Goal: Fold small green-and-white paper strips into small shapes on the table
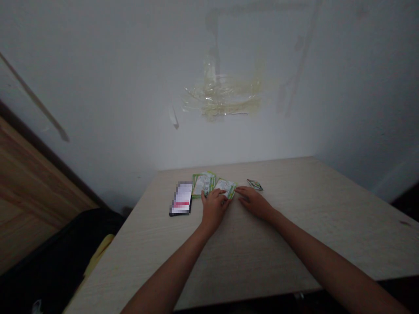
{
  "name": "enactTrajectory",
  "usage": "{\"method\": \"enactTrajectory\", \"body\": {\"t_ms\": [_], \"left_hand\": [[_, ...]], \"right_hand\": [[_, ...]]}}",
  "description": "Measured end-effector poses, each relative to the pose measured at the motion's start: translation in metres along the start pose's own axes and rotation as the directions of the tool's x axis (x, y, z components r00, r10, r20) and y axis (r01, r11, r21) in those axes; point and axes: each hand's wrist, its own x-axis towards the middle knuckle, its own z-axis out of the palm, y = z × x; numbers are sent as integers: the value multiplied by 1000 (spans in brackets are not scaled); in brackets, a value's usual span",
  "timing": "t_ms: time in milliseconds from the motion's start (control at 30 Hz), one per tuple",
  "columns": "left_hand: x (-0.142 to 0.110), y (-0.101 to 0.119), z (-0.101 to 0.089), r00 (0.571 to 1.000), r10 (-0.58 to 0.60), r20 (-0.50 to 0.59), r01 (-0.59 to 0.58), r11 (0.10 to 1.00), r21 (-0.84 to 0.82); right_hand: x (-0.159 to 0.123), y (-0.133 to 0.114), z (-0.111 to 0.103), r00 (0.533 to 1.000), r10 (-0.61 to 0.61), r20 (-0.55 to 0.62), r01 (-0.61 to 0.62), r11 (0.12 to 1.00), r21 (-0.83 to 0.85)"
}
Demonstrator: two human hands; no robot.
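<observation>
A sideways slip of the left grip (214, 210), its fingers apart, could shove the green-white packet (199, 184) into the phone (182, 198) left of it; pressure from the right grip (256, 204), whose closure I cannot tell, could buckle the second packet (224, 185). That one lies under the left grip's fingertips, just left of the right grip's; a small packet (255, 184) lies just beyond the right grip.

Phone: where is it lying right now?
In the head view, the phone lies on the table, left of the left hand, beside the leftmost green-and-white packet.
</observation>
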Motion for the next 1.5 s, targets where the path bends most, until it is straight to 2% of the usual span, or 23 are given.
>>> {"method": "enactTrajectory", "body": {"t_ms": [200, 300, 433, 567, 700, 1000, 1500], "left_hand": [[-2, 4, 3, 992, 5, 127, 7, 996, -91], [-2, 2, 5, 992, 5, 129, 9, 994, -108], [-1, -1, 5, 992, -8, 129, 11, 1000, -27], [-1, -8, 2, 982, 80, 170, -96, 992, 88], [-1, -17, -1, 958, 140, 250, -170, 980, 103], [4, -26, -9, 944, 142, 297, -154, 988, 16], [6, -20, -12, 940, 154, 305, -156, 988, -19]], "right_hand": [[1, 0, 1, 997, -61, 53, 63, 998, -27], [1, 0, 1, 997, -39, 70, 44, 997, -60], [2, 0, -2, 998, 15, 65, -11, 998, -55], [2, 2, -5, 997, 39, 70, -35, 998, -52], [2, 5, -8, 996, 36, 75, -32, 998, -59], [2, 12, -3, 997, 6, 74, -1, 997, -72], [1, 2, -11, 988, -85, 131, 85, 996, 6]]}}
